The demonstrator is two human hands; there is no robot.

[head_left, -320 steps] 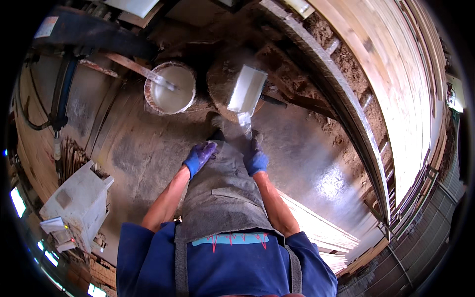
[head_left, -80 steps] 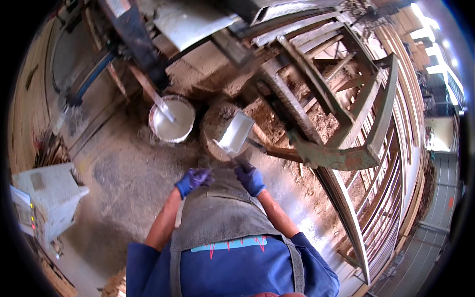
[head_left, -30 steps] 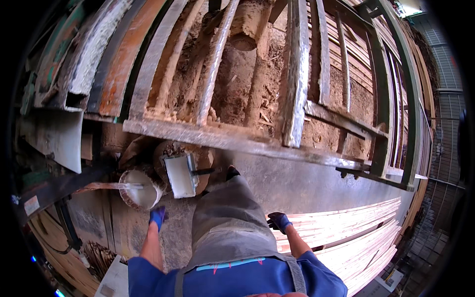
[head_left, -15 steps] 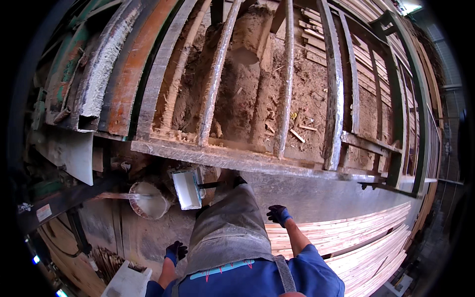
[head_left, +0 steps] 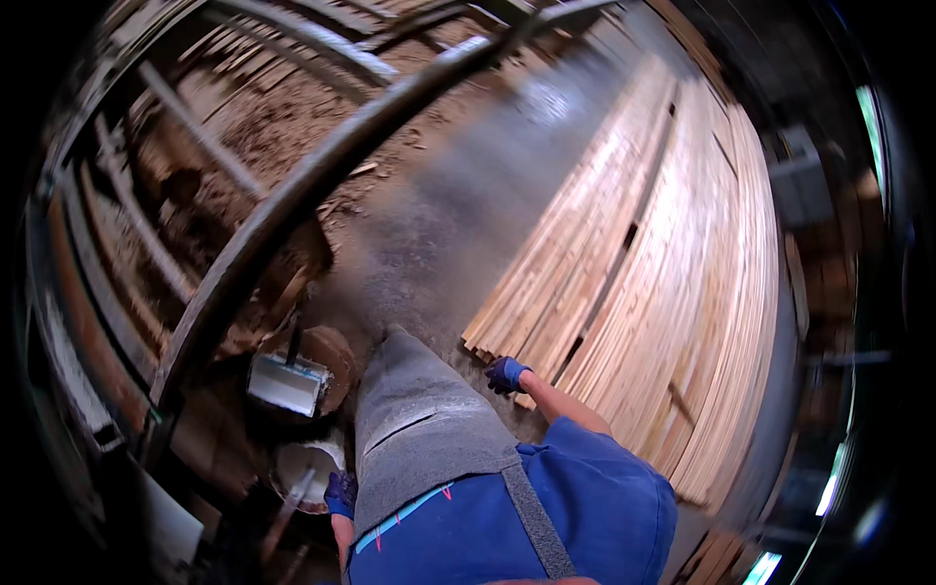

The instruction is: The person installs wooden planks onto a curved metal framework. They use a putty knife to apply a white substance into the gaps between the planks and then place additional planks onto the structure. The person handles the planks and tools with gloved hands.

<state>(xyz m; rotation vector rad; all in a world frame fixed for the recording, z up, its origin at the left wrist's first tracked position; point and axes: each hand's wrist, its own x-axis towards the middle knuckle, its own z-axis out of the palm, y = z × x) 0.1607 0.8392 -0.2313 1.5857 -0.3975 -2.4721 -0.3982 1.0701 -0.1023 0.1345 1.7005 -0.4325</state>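
Observation:
My right hand (head_left: 506, 374), in a dark glove with a blue cuff, hangs beside the near ends of the stacked wooden boards (head_left: 634, 292). Its fingers are loosely bent and hold nothing that I can see. My left hand (head_left: 340, 493), gloved alike, is low beside the grey apron (head_left: 419, 419); its fingers are blurred and partly hidden. Just left of it stands a round tub (head_left: 327, 454) with whitish contents and a stick-like handle in it. A white rectangular tray-like piece (head_left: 285, 383) with a dark handle lies farther forward.
A long metal frame rail (head_left: 322, 175) crosses the left side, with slanted bars (head_left: 210, 141) over sawdust and wood scraps (head_left: 244, 107). Grey floor (head_left: 458, 205) runs between the frame and the boards. A grey box-like object (head_left: 801, 180) stands beyond the boards at the right.
My view has swung to the right: the boards now fill the right half, and the frame has shifted left and tilted. My left hand appears closer to the apron and the tub.

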